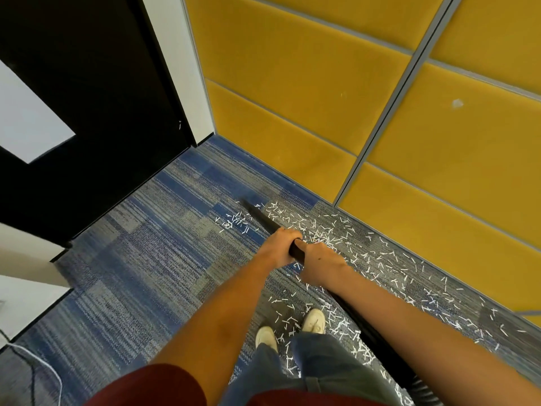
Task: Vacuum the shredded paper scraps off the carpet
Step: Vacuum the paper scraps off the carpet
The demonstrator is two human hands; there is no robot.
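Both hands are wrapped around a black vacuum wand [263, 219]. The left hand [279, 244] grips it farther forward, fingers curled over the top of the tube. The right hand [320, 263] holds it just behind, knuckles up, with a short stretch of bare tube showing between the two fists. The wand slants down and away from the person, and its narrow tip rests on or just above the carpet [140, 259] – the blur there hides which – at the far edge of the mess.

The shredded paper scraps [330, 230] lie as small white slivers over the blue-and-grey striped carpet. They are thick around the hands and to their right, in a band along the foot of the yellow padded wall [292, 83], and thinner to the left of the tip. More scraps lie around the white shoes [313, 319] and the jeans [322, 361] below.

Behind the right hand the tube runs back under the right forearm to a ribbed hose [421, 388] at the lower right edge. A black door [87, 98] stands at the upper left – a white cable [44, 364] trails across the floor at the lower left.
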